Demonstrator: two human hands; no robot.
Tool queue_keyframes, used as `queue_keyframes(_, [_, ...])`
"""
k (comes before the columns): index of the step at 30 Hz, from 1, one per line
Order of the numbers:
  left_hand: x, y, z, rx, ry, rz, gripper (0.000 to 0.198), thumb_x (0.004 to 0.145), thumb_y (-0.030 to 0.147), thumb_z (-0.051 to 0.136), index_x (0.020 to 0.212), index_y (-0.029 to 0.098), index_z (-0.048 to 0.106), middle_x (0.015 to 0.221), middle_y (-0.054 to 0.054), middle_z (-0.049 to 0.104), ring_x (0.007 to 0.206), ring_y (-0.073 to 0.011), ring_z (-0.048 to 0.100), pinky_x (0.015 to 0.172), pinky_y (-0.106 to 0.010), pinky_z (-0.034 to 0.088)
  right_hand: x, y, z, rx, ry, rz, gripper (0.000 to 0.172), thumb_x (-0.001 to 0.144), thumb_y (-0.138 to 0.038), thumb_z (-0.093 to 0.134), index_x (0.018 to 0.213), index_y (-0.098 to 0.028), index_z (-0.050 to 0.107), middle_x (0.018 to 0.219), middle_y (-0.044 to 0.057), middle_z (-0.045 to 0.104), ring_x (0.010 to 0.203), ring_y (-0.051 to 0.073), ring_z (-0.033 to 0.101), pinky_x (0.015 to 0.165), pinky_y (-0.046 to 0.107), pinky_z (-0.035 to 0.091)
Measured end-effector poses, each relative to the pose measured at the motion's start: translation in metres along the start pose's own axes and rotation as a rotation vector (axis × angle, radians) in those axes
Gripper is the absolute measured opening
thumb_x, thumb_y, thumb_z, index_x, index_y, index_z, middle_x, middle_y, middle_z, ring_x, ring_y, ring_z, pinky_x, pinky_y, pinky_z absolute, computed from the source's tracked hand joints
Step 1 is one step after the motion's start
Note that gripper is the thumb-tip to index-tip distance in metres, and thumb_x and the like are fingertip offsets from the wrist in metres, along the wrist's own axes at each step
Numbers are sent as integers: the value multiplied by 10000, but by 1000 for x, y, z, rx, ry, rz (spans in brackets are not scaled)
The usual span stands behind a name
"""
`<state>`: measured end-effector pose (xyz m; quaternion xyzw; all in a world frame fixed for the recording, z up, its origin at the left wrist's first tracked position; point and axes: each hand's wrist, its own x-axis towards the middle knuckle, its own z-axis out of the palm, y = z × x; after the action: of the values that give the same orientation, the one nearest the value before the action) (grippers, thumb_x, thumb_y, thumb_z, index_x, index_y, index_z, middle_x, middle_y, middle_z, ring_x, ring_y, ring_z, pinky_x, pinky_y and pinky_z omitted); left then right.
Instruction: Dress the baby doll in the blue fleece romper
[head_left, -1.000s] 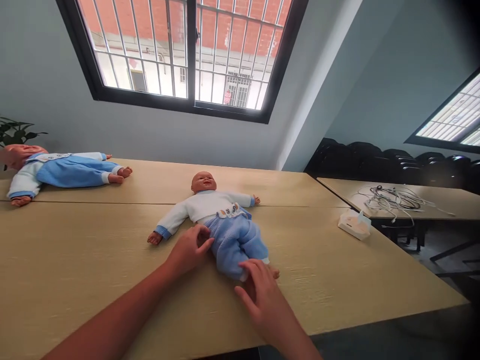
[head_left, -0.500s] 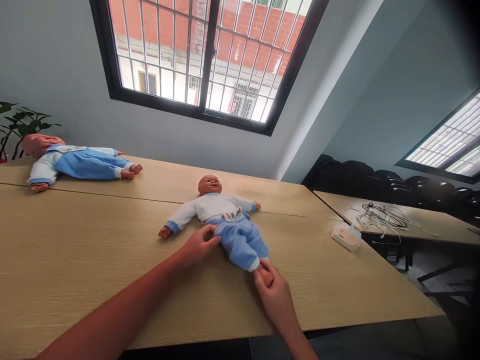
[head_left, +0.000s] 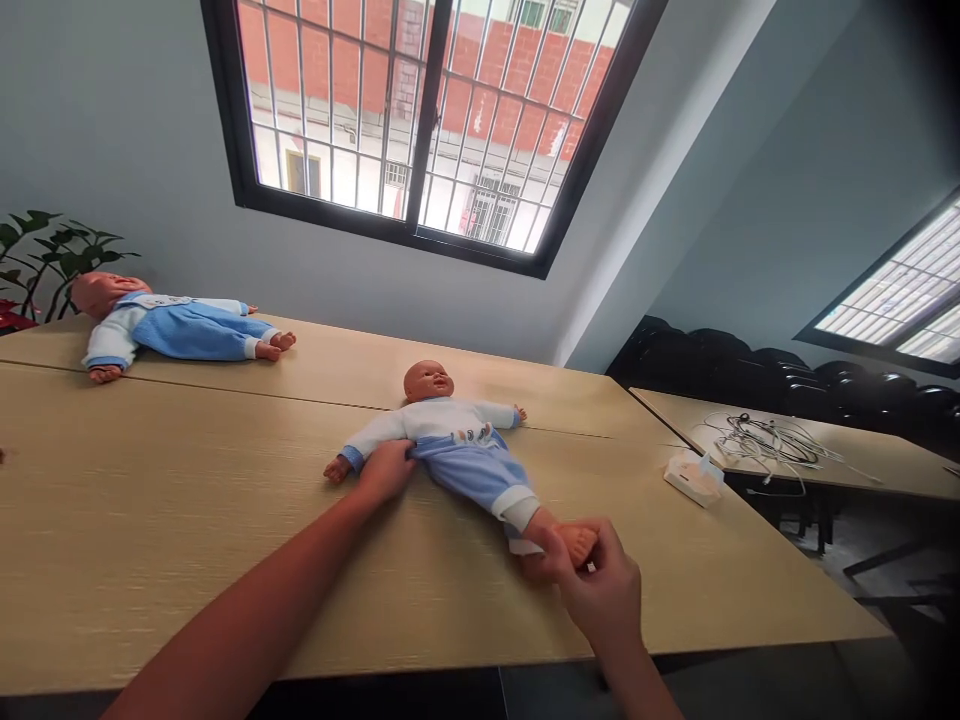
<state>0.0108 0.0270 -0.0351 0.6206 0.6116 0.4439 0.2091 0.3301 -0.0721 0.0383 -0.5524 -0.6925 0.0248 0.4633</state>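
Note:
On the table lies a baby doll (head_left: pixel 476 470) on its back, in a white top and blue trousers with white cuffs. My left hand (head_left: pixel 388 468) grips it at the waist, on the side nearer me; its fingertips are hidden against the doll's side. With thumb and fingers closed, my right hand (head_left: pixel 609 588) holds one foot (head_left: pixel 579 543) of the doll, its leg stretched towards me. The doll's other foot is mostly covered by that hand and leg. Both of the doll's arms are spread outwards.
A second doll (head_left: pixel 191 333), dressed alike, lies at the back left near a plant (head_left: pixel 56 250). A white tissue box (head_left: pixel 694 480) stands on the right of the table (head_left: pixel 225 560). Tangled cables (head_left: pixel 776 440) lie on another table, with black chairs (head_left: pixel 720 355) behind. A barred window is ahead.
My right hand has moved right and towards me with the doll's foot, straightening the leg that was bent. My left hand has shifted slightly up to the doll's waist.

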Motion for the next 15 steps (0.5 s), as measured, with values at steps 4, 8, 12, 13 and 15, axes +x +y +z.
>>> queue_keyframes(4, [8,0,-1,118,-40,-133,127,858,227,642,895,156,740,1021,-173,790,978,-311,713,888,-371,499,-38,1,-11,-43,16,-143,365,911,-603,661,849,-247,609,680,37,699,539,208,632,569,321,486])
queue_keyframes(8, [0,9,0,124,-42,-182,168,878,234,638,1001,156,724,1131,-180,765,1093,-324,692,956,-384,487,-63,-3,-3,-44,-72,-239,288,926,-528,658,924,-251,583,714,27,716,553,217,673,553,315,499])
queue_keyframes(12, [-21,22,0,52,10,-234,380,926,308,639,1260,130,598,1348,-204,661,1269,-316,618,1029,-396,486,-77,-18,15,-69,-120,-348,277,894,-458,671,1033,-239,575,678,14,711,508,223,662,504,309,458])
queue_keyframes(13, [-32,27,1,39,28,-251,438,958,344,610,1327,119,540,1397,-221,622,1301,-307,602,1032,-395,494,-80,-24,20,-84,-151,-380,272,883,-437,679,1039,-236,583,663,13,708,504,225,659,507,308,450])
queue_keyframes(15, [-61,39,5,-56,35,-307,517,1024,440,519,1416,114,436,1414,-239,600,1268,-282,634,975,-380,539,-84,-38,31,-118,-240,-430,238,849,-395,706,991,-234,603,633,13,697,511,227,662,520,303,437])
